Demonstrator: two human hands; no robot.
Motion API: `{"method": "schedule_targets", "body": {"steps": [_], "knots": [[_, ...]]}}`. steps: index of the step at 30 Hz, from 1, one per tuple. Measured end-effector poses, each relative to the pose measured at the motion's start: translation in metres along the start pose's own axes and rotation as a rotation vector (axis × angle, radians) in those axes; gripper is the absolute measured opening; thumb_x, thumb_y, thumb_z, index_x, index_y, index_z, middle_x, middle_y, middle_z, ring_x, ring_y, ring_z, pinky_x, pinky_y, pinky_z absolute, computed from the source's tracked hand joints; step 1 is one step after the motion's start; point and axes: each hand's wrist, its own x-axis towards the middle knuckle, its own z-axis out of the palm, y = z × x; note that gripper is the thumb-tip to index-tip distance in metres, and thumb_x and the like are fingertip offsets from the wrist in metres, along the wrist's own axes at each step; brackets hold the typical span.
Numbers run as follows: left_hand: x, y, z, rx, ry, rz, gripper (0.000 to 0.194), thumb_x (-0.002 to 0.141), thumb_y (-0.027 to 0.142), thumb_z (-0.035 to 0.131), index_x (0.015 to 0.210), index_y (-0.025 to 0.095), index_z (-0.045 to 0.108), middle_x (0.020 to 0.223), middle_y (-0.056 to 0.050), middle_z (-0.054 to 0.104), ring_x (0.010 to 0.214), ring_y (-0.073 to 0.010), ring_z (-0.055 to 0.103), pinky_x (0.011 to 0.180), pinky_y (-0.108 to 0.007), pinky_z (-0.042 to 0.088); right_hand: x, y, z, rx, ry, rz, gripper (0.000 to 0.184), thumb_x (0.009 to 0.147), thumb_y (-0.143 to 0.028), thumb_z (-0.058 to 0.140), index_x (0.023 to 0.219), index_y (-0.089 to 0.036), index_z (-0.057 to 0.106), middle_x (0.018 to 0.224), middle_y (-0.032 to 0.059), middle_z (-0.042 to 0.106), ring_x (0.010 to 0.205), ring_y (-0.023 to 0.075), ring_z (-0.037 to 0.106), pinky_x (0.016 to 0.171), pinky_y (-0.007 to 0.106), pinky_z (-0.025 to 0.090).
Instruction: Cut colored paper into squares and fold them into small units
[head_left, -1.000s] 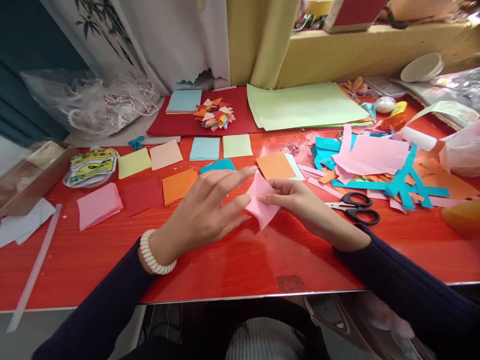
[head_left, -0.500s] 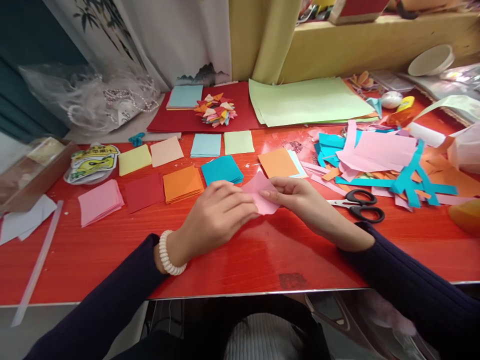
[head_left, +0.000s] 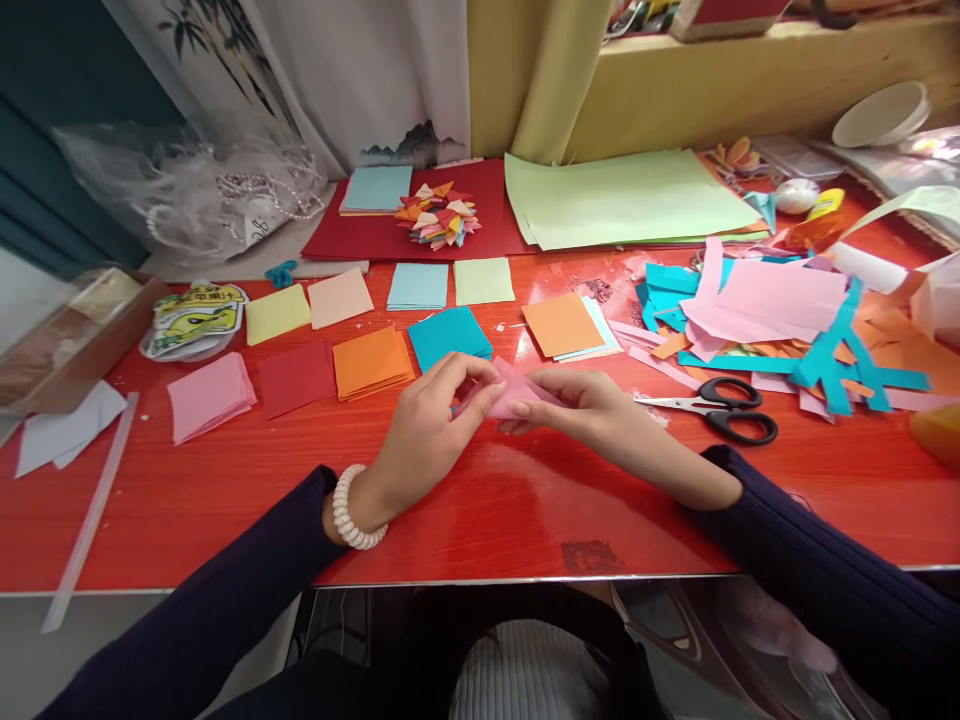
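Note:
Between my hands, just above the red table [head_left: 480,530], is a pink square of paper [head_left: 517,388], bent up into a folded shape. My left hand [head_left: 442,415] pinches its left edge between thumb and fingers. On the right side, the thumb of my right hand [head_left: 592,410] presses on the paper with the fingers behind it. Part of the sheet is hidden by my fingers. Just beyond my hands lie a teal paper stack [head_left: 450,338] and an orange paper stack [head_left: 371,362]. Black-handled scissors [head_left: 727,410] lie to the right of my right hand.
Pink [head_left: 211,397], dark red [head_left: 296,378] and yellow paper squares [head_left: 277,314] lie on the left. Pink and blue paper scraps [head_left: 780,300] are heaped on the right. Behind stands a folded-paper ring [head_left: 439,215] beside large green sheets [head_left: 630,200]. A clear strip [head_left: 90,515] crosses the left edge.
The pink paper lay nearly flat between my hands; now it is bent up. My left fingers have drawn into a pinch on its edge. The camera view has shifted slightly.

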Motion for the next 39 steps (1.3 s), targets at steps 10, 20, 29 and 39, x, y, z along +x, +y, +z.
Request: {"method": "schedule_targets", "body": {"steps": [10,20,29,39], "knots": [[0.0014,0.002,-0.0029,-0.1,-0.105,-0.129,0.021,0.085,0.036,0.052,0.088,0.02,0.064,0.085,-0.002,0.063,0.078,-0.0129,0.057,0.069,-0.024,0.045,-0.0004,0.0015,0.0002,-0.084,0.018,0.039,0.029,0.085,-0.044,0.051,0.079,-0.017,0.061,0.07,0.0034,0.066,0.067,0.0167,0.066,0.066,0.03,0.051],[0.0021,-0.0011,-0.004,-0.131,-0.036,-0.19,0.023,0.084,0.04,0.053,0.089,0.022,0.066,0.084,-0.002,0.065,0.075,-0.0145,0.059,0.065,-0.026,0.046,-0.0009,-0.0012,-0.0021,-0.069,0.112,-0.016,0.026,0.078,-0.037,0.062,0.095,-0.018,0.062,0.089,0.0043,0.067,0.081,0.0169,0.065,0.074,0.029,0.052],[0.0024,0.0,-0.0043,-0.174,-0.059,-0.204,0.023,0.084,0.038,0.053,0.09,0.02,0.067,0.089,-0.002,0.066,0.081,-0.0147,0.059,0.069,-0.025,0.046,0.0002,0.002,-0.0025,-0.075,0.146,-0.039,0.026,0.079,-0.04,0.06,0.089,-0.016,0.062,0.079,0.0037,0.066,0.069,0.0152,0.065,0.067,0.03,0.054],[0.0028,-0.003,-0.0028,-0.288,-0.012,-0.272,0.027,0.082,0.042,0.055,0.091,0.018,0.065,0.088,-0.004,0.064,0.075,-0.0148,0.058,0.055,-0.023,0.046,0.0037,-0.0054,-0.0023,0.081,0.212,0.068,0.029,0.074,-0.033,0.067,0.099,-0.019,0.061,0.088,0.0045,0.069,0.077,0.0155,0.066,0.073,0.031,0.054]]}}
